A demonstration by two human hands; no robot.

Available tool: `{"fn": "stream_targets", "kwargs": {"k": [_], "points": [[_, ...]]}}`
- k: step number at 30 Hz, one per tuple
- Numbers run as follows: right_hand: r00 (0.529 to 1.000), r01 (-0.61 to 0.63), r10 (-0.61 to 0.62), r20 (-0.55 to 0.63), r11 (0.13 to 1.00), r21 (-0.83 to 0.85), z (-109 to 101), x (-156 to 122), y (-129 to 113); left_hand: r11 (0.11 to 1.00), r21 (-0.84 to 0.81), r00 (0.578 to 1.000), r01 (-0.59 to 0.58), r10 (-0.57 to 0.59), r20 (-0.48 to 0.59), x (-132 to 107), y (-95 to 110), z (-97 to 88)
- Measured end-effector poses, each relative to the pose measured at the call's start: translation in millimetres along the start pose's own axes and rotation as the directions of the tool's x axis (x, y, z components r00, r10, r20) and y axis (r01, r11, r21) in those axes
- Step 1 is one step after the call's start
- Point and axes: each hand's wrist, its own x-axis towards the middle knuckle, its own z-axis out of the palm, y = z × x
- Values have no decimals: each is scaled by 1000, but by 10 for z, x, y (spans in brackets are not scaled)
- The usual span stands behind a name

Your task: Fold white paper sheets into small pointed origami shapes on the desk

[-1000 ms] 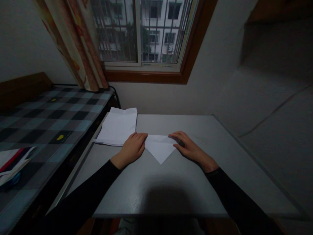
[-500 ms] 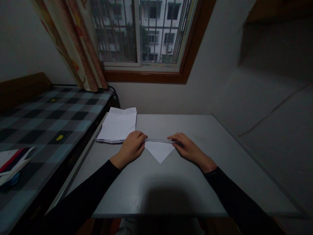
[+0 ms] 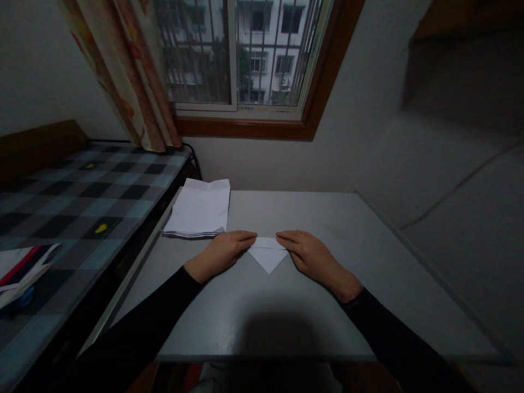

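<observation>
A folded white paper (image 3: 268, 256) lies on the grey table (image 3: 286, 311), its point towards me and its far edge folded over. My left hand (image 3: 223, 252) presses flat on the paper's left corner, fingers stretched along the fold. My right hand (image 3: 309, 254) presses flat on the right corner in the same way. Both hands hide the paper's outer corners. Their fingertips nearly meet over the fold.
A stack of white sheets (image 3: 200, 208) lies at the table's far left corner. A bed with a checked cover (image 3: 73, 196) stands left of the table, with papers (image 3: 20, 267) on it. A curtain (image 3: 131, 76) and barred window (image 3: 241, 54) are behind.
The paper's far edge has been folded down towards me. Both hands have slid inward along the fold, and the visible triangle is smaller.
</observation>
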Motion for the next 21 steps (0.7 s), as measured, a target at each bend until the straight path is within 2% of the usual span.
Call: {"fn": "stream_targets", "kwargs": {"k": [5,13,17,21], "points": [[998,-49,50,25,997,-62,75,-52,-225,997,-48,993,-54,59,101,-48,108,23],[998,-12,7,70,998,64,285,-44,-481,997,-61,994,-45,51,99,-70,182,86],[990,-103,95,101,992,71,267,-52,-440,998,-69,990,12,-2,142,-46,164,99],[960,-215,212,182,977,-6,191,-118,-265,996,-57,974,71,-57,219,-36,145,95]]}}
